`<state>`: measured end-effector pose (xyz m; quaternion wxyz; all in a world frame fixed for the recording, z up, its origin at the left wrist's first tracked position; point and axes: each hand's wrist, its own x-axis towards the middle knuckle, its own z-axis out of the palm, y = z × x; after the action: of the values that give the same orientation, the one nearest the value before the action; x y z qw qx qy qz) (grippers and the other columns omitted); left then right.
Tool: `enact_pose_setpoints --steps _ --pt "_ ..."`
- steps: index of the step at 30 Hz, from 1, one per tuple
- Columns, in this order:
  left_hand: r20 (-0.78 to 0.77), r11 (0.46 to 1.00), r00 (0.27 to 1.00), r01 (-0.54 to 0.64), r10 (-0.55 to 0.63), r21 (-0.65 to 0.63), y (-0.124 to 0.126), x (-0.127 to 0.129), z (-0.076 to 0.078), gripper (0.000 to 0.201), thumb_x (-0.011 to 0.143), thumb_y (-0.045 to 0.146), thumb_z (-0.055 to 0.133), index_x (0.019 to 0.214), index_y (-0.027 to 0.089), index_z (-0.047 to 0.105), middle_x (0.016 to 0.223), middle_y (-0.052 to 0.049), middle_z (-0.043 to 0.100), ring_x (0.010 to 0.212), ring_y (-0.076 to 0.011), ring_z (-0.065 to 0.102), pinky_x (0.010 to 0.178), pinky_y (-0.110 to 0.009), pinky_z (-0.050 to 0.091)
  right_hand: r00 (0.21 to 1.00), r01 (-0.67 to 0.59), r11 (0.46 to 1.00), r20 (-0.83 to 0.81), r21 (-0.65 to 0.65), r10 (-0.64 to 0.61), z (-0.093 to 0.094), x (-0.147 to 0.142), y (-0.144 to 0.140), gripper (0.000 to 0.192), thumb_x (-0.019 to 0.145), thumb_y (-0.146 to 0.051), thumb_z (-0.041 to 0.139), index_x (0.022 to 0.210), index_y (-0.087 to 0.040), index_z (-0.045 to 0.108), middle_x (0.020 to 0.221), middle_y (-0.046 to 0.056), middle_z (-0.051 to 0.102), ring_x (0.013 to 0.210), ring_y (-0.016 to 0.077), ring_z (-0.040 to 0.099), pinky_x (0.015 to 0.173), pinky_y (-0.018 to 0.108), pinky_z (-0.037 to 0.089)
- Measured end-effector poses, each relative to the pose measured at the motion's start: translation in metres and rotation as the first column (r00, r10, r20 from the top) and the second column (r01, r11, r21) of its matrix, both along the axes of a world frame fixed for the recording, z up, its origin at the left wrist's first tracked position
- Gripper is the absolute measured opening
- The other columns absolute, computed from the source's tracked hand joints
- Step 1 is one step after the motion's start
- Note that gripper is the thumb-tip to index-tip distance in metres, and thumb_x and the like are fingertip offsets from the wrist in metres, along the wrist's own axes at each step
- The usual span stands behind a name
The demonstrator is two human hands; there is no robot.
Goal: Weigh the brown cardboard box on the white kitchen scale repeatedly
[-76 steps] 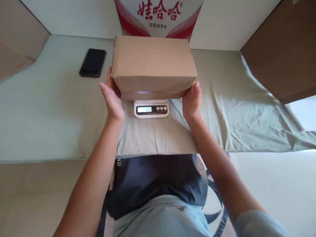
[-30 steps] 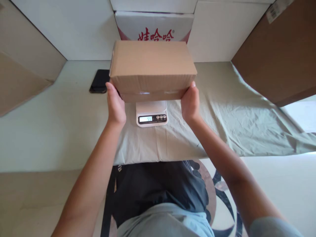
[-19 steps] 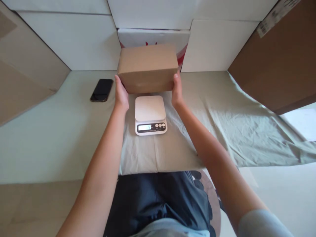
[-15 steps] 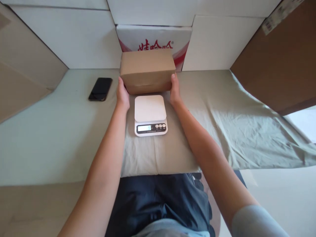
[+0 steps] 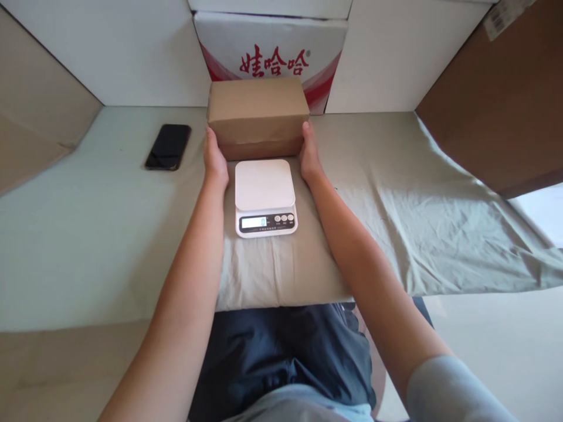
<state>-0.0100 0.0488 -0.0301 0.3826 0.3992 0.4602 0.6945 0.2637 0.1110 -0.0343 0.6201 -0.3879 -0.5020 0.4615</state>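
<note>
Both my hands are on the cardboard box (image 5: 257,117), one at each end. My left hand (image 5: 215,159) lies flat against the left end, fingers straight and together, thumb up by the front corner. My right hand (image 5: 309,155) mirrors it on the right end, palm pressed in, fingers pointing away from me. So the grip is a squeeze between two flat palms, spread just as wide as the box is long, nothing curled underneath that I can see. The box sits low on the green cloth (image 5: 396,199), just behind the white scale (image 5: 264,196), close to its back edge; whether the two touch I cannot tell. The scale's plate is bare and its display reads 0. Right behind the box stands a white carton with red lettering (image 5: 270,50). Off to my left, well apart, a black phone (image 5: 168,146) lies flat on the table (image 5: 79,234)
</note>
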Motion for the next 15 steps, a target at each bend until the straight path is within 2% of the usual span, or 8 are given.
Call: enact_pose_setpoints --steps 2,5,7,9,12,14,15 --pt "0.017 0.999 0.999 -0.036 0.036 0.005 -0.004 0.005 0.005 0.079 0.142 0.070 0.027 0.174 0.013 0.071 0.194 -0.017 0.072 0.191 -0.0201 0.058 0.158 -0.037 0.047 0.998 0.005 1.000 0.058 -0.005 -0.005 0.007 0.000 -0.016 0.134 0.050 -0.133 0.056 0.142 -0.040 0.083 0.162 -0.005 0.094 0.196 0.0335 0.045 0.164 0.048 0.033" --pt "0.018 0.999 0.999 -0.036 0.035 0.011 -0.008 0.009 0.010 0.075 0.146 0.055 0.020 0.173 -0.001 0.061 0.196 -0.027 0.067 0.185 -0.0172 0.063 0.156 -0.036 0.048 0.995 0.013 1.000 0.095 0.017 -0.015 0.018 0.000 -0.044 0.110 0.076 -0.125 0.058 0.150 -0.048 0.083 0.175 -0.008 0.087 0.203 0.0305 0.040 0.171 0.052 0.031" --pt "0.014 0.999 0.999 -0.032 0.032 0.014 -0.009 0.009 0.011 0.072 0.147 0.053 0.021 0.172 -0.001 0.061 0.195 -0.028 0.067 0.181 -0.0163 0.066 0.154 -0.035 0.050 0.995 0.029 1.000 0.098 -0.007 -0.029 0.023 -0.001 -0.055 0.110 0.081 -0.125 0.055 0.154 -0.047 0.082 0.184 -0.007 0.082 0.205 0.0314 0.037 0.174 0.054 0.029" --pt "0.008 0.999 1.000 -0.029 0.029 0.017 -0.009 0.008 0.009 0.068 0.147 0.050 0.022 0.171 0.000 0.062 0.194 -0.027 0.069 0.179 -0.0152 0.068 0.153 -0.034 0.051 0.994 0.036 0.999 0.103 -0.032 -0.032 0.026 -0.002 -0.056 0.119 0.080 -0.127 0.049 0.158 -0.043 0.082 0.191 -0.007 0.077 0.206 0.0310 0.036 0.173 0.050 0.029" --pt "-0.001 0.999 1.000 -0.023 0.023 0.024 -0.007 0.004 0.002 0.066 0.146 0.051 0.025 0.169 0.005 0.066 0.194 -0.024 0.070 0.179 -0.0168 0.068 0.155 -0.036 0.049 0.993 0.033 0.994 0.115 -0.100 -0.022 0.029 -0.003 -0.050 0.151 0.057 -0.137 0.042 0.162 -0.036 0.080 0.188 -0.002 0.081 0.203 0.0320 0.040 0.169 0.048 0.033" --pt "-0.004 1.000 1.000 -0.020 0.020 0.024 -0.004 0.001 -0.004 0.067 0.142 0.064 0.037 0.165 0.013 0.073 0.193 -0.020 0.072 0.183 -0.0211 0.066 0.157 -0.039 0.047 0.993 0.048 0.991 0.114 -0.128 -0.033 0.032 -0.003 -0.053 0.160 0.051 -0.140 0.041 0.163 -0.032 0.079 0.185 0.001 0.083 0.202 0.0347 0.039 0.168 0.051 0.031" --pt "-0.010 1.000 1.000 -0.017 0.017 0.026 -0.003 -0.001 -0.007 0.069 0.138 0.074 0.044 0.162 0.018 0.077 0.191 -0.017 0.073 0.185 -0.0239 0.064 0.158 -0.041 0.047 0.992 0.043 0.993 0.124 -0.111 -0.029 0.034 -0.003 -0.058 0.152 0.061 -0.138 0.043 0.165 -0.033 0.078 0.187 0.000 0.081 0.204 0.0343 0.036 0.171 0.052 0.028"
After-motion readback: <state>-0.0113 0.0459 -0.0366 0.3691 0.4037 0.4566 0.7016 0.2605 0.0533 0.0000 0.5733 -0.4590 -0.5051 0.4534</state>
